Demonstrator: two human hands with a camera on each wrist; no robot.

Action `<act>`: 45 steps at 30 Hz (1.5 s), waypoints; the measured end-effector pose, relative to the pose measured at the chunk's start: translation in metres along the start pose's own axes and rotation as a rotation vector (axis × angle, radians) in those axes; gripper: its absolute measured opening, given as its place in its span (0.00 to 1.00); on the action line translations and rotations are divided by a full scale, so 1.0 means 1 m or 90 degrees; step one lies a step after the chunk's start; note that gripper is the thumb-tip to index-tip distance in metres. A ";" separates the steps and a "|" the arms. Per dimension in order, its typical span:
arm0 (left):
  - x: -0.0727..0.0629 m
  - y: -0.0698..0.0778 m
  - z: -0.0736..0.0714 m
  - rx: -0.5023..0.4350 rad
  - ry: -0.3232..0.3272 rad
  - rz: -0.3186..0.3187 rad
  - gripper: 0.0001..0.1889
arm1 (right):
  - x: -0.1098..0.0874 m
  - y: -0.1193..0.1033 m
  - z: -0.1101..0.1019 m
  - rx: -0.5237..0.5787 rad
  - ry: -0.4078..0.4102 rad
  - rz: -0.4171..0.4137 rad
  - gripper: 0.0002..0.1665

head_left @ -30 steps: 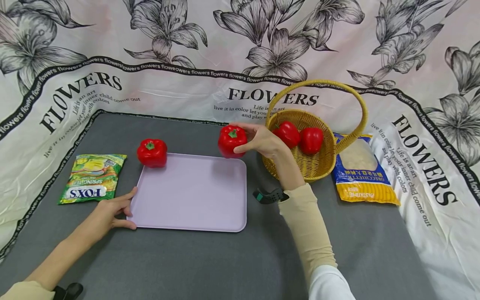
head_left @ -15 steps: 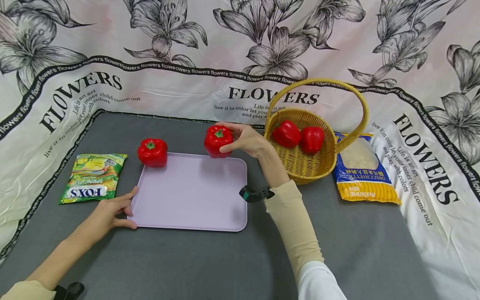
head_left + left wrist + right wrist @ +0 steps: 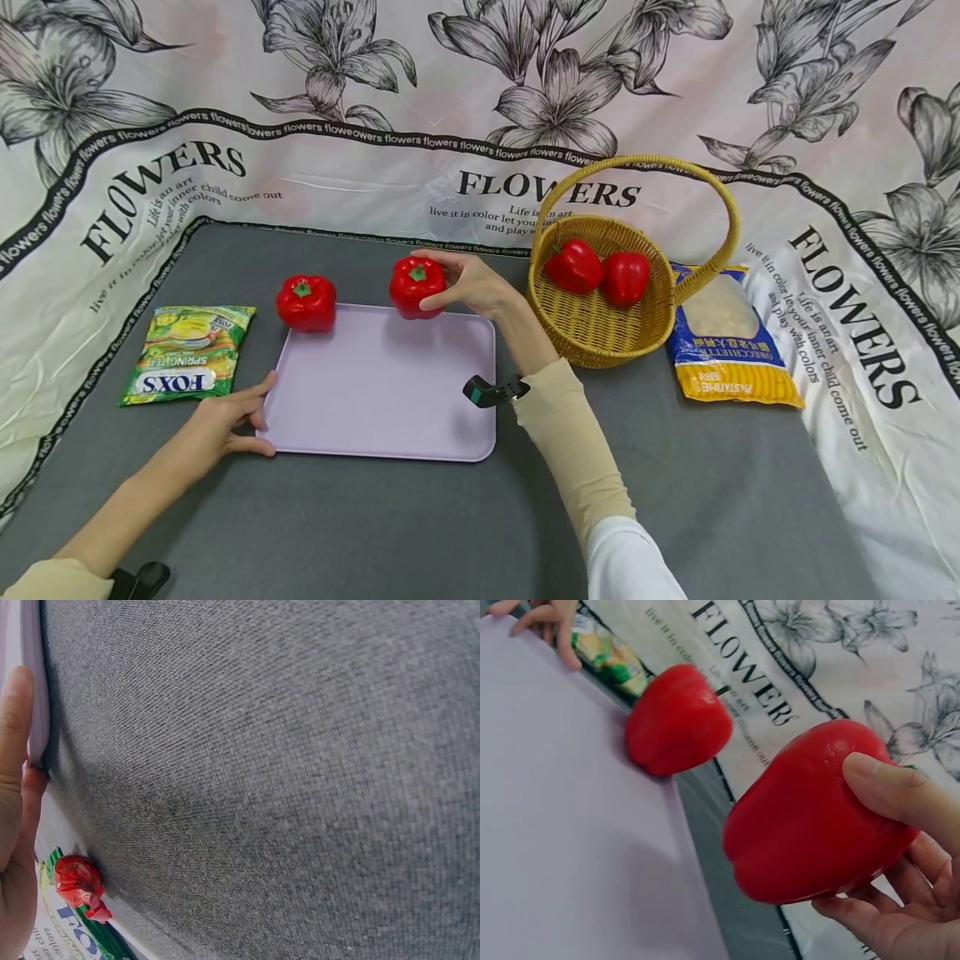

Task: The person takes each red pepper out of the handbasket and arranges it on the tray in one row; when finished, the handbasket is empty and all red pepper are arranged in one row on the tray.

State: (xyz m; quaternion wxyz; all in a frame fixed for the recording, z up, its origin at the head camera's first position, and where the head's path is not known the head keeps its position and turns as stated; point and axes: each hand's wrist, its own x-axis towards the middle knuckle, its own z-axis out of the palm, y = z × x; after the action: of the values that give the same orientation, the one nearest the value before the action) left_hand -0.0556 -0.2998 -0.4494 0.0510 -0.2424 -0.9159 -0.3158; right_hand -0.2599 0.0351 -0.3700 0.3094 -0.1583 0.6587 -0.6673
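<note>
My right hand grips a red bell pepper over the tray's back edge, thumb on its near side and fingers at the back. The right wrist view shows this pepper lying on its side in the grip, its shadow on the tray. Another red bell pepper sits at the back left corner of the lilac tray. At the front left corner, my left hand holds the tray, thumb at the front edge and fingers on the left side; in the left wrist view the thumb lies along the rim.
A yellow wicker basket with a tall handle stands at right, holding two red bell peppers. Behind it lies a blue and yellow pasta bag. A green Fox's packet lies left of the tray. Flowered cloth borders the grey table.
My right hand has moved left with the bell pepper, from beside the basket to over the tray's back edge near the other pepper. My left hand stays at the tray corner.
</note>
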 end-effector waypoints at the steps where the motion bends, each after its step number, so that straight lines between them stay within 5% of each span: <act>1: 0.000 0.000 0.000 0.000 -0.001 -0.001 0.49 | 0.001 0.002 0.001 -0.004 -0.001 0.000 0.40; 11: 0.000 -0.001 0.000 0.000 0.000 -0.001 0.49 | 0.018 0.021 0.008 -0.016 -0.039 -0.016 0.41; 26: 0.000 -0.001 0.000 -0.018 0.000 0.003 0.48 | 0.035 0.043 0.023 -0.060 -0.028 -0.017 0.40; 45: 0.001 -0.001 0.000 -0.006 -0.010 -0.021 0.49 | 0.046 0.046 0.042 -0.081 -0.023 0.000 0.40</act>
State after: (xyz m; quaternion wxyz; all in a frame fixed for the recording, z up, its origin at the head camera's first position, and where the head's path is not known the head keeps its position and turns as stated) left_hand -0.0568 -0.3007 -0.4497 0.0371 -0.2301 -0.9187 -0.3189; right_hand -0.2597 -0.0236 -0.4209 0.3105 -0.1901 0.6941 -0.6210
